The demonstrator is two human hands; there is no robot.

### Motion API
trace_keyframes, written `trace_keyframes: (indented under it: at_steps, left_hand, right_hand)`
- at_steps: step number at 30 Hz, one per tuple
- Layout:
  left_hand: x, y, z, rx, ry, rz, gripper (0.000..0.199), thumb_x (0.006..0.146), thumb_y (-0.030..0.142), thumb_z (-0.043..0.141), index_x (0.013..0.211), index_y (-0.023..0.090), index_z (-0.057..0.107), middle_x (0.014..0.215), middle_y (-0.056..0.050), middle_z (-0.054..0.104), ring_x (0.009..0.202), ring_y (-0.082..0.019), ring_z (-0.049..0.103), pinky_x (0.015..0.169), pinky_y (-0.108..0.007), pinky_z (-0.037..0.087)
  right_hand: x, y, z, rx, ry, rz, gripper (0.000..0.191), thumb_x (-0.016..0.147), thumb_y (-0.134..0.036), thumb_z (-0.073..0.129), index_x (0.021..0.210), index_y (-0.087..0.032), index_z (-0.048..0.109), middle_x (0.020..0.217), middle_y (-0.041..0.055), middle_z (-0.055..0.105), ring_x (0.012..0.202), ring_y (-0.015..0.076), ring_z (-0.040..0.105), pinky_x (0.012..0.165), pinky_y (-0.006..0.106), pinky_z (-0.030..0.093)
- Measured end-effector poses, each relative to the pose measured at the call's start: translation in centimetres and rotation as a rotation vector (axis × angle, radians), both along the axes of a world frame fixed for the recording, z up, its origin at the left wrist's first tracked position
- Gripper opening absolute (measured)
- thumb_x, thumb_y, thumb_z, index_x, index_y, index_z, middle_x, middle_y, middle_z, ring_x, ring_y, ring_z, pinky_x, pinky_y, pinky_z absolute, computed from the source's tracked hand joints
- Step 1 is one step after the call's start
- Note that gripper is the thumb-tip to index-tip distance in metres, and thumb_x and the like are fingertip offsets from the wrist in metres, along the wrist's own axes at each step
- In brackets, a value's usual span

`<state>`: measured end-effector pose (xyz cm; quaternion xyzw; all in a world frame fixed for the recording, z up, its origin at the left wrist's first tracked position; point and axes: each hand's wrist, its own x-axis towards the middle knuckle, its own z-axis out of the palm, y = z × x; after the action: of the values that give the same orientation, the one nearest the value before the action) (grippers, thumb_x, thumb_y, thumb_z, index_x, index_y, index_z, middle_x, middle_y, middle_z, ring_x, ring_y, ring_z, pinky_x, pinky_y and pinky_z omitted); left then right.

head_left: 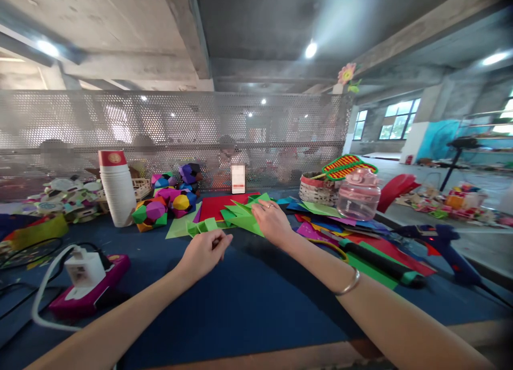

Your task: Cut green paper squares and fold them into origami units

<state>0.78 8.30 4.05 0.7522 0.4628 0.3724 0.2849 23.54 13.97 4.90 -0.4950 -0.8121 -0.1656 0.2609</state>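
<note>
My right hand (272,221) reaches over a loose pile of bright green folded paper pieces (240,216), its bent fingers closed on the near end of the pile. A thin ring and a silver bangle (349,282) are on that arm. Closer to me, my left hand (205,253) hovers above the dark blue table with fingers curled in and no object showing in them. Just beyond it sit small folded green paper units (201,227), beside a light green sheet (176,229). Red paper (216,205) lies behind the pile.
Left: stacked paper cups (118,194), colourful paper balls (150,214), a purple power strip (92,292) with cables. Right: a pink bottle (358,196), a woven basket (318,189), paper sheets, a black-handled tool (379,260), a blue glue gun (444,247). A phone (238,179) stands before the perforated screen (180,119).
</note>
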Motion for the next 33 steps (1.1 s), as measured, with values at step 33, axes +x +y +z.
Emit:
trace_keyframes:
  at_steps: [33]
  left_hand:
    - [-0.9,0.4,1.2,-0.513,-0.561,-0.152,0.046,0.070,0.040,0.086,0.100,0.009,0.069,0.084,-0.015,0.076,0.072,-0.025,0.074,0.071,-0.032,0.059]
  right_hand:
    - [-1.9,-6.5,-0.1,0.187,-0.257,0.637,0.046,0.092,-0.025,0.054,0.138,-0.016,0.055,0.142,0.0111,0.060,0.133,0.0280,0.051,0.112,0.051,0.030]
